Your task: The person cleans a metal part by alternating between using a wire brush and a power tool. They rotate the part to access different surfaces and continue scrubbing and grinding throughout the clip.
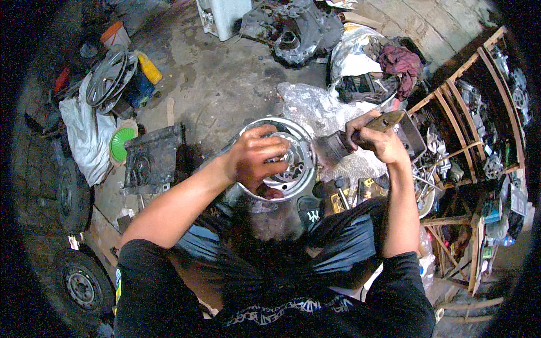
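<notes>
A round silver metal wheel rim (301, 169) lies between my knees, with bolt holes around its hub. My left hand (259, 155) grips it from the left, fingers curled over the centre and thumb low. My right hand (377, 141) is closed round the worn wooden handle of a wide brush (338, 146); its dark bristles are at the rim's right side, and I cannot tell whether they touch it. Crumpled pale plastic sheeting (298, 98) spreads behind the rim. A dark sandal (309, 214) shows below it.
A dark square metal part (143, 158), a green fan-like disc (119, 143) and stacked hubcaps (104, 76) lie left, near tyres (79, 281). A gearbox casing (293, 31) and white container (214, 17) stand behind. Wooden shelving (479, 141) with metal parts lines the right; hand tools (344, 197) lie nearer.
</notes>
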`<action>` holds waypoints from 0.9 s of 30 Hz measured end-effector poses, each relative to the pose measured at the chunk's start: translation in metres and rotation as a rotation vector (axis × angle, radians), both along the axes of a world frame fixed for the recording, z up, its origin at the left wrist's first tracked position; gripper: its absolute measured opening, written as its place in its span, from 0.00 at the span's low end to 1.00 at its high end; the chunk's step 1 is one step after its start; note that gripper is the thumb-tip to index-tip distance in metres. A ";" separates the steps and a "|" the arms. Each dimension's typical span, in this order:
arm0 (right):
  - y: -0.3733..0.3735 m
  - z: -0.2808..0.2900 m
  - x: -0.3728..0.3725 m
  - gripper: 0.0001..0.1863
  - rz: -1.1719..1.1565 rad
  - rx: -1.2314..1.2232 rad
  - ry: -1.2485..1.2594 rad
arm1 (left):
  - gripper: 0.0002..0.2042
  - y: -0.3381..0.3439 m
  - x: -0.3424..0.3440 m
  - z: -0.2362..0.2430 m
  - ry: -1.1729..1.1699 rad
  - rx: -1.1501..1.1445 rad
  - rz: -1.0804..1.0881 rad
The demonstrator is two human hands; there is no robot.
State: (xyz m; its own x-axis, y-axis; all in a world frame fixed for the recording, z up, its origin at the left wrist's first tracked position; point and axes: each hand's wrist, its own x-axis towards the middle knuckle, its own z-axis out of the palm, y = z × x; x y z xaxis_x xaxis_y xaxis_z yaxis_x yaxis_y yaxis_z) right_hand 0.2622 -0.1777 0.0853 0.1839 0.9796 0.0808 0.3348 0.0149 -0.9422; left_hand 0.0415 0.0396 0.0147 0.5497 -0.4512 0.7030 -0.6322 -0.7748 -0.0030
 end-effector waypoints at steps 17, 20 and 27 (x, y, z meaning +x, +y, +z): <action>0.008 -0.002 0.012 0.08 0.405 -0.173 -0.107 | 0.20 0.003 -0.005 0.005 0.027 0.055 0.085; 0.009 0.003 -0.002 0.16 0.177 -0.216 0.072 | 0.19 0.006 -0.004 0.003 0.014 0.035 0.093; 0.022 -0.008 -0.010 0.15 -0.371 0.040 0.005 | 0.18 -0.001 -0.005 0.012 0.044 0.005 0.076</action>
State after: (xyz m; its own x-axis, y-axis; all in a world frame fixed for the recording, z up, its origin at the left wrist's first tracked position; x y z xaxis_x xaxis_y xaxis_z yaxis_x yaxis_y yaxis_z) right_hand 0.2525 -0.1561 0.0775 0.5262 0.8424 0.1161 0.3197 -0.0694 -0.9450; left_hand 0.0366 0.0383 0.0268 0.6128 -0.4104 0.6753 -0.5710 -0.8207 0.0194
